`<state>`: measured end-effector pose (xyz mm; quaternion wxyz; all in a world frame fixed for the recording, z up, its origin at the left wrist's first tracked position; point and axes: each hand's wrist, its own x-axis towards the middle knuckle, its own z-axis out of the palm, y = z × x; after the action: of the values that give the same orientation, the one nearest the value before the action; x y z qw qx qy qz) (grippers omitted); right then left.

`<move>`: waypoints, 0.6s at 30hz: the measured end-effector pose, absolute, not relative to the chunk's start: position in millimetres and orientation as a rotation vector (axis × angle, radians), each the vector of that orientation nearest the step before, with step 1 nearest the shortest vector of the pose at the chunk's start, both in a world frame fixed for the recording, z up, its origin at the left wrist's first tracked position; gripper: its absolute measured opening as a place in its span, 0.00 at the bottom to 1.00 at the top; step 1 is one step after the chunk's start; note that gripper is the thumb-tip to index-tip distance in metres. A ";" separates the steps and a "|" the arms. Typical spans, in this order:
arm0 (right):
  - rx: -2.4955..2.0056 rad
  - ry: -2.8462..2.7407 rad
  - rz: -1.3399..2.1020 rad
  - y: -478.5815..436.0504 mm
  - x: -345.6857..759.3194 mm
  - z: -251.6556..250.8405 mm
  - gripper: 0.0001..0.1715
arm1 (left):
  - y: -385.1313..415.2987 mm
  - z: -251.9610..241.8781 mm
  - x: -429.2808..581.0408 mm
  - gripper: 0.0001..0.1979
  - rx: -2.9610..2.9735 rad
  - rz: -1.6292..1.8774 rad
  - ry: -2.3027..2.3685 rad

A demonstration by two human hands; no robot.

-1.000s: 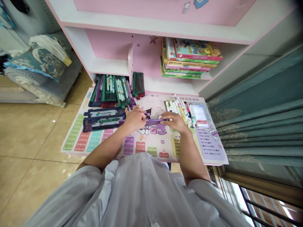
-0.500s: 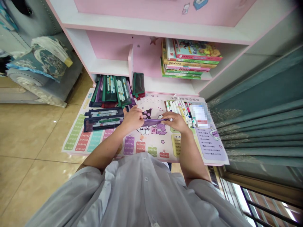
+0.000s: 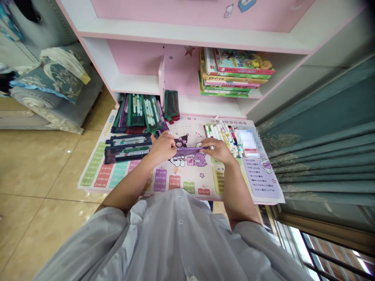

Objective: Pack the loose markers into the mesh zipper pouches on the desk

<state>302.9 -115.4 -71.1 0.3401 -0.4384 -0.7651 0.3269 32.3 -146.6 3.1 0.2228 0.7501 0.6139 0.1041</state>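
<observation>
left hand (image 3: pixel 163 147) and right hand (image 3: pixel 219 150) have fingers pinched on the purple pouch (image 3: pixel 189 150), left of the loose pens (image 3: pixel 224 136), probably best held taut and level.

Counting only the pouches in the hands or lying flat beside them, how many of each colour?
Purple pouch, held by left hand and right hand: 1
Dark pouches, flat on the mat: 2
Total: 3

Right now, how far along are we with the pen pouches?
Done: two filled pouches lie at left; a row of pouches leans at the back. In hand: left hand and right hand hold a purple pouch. Left: loose markers beside the right hand.
</observation>
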 end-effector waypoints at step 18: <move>-1.135 -1.998 0.842 -115.1 300.9 -70.3 0.17 | -147.1 1.2 20.8 0.09 2.077 0.291 1.717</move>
<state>300.9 -115.1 -70.3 0.3402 -0.4361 -0.7676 0.3237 20.8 -147.1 1.2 0.2138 0.7487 0.6187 0.1048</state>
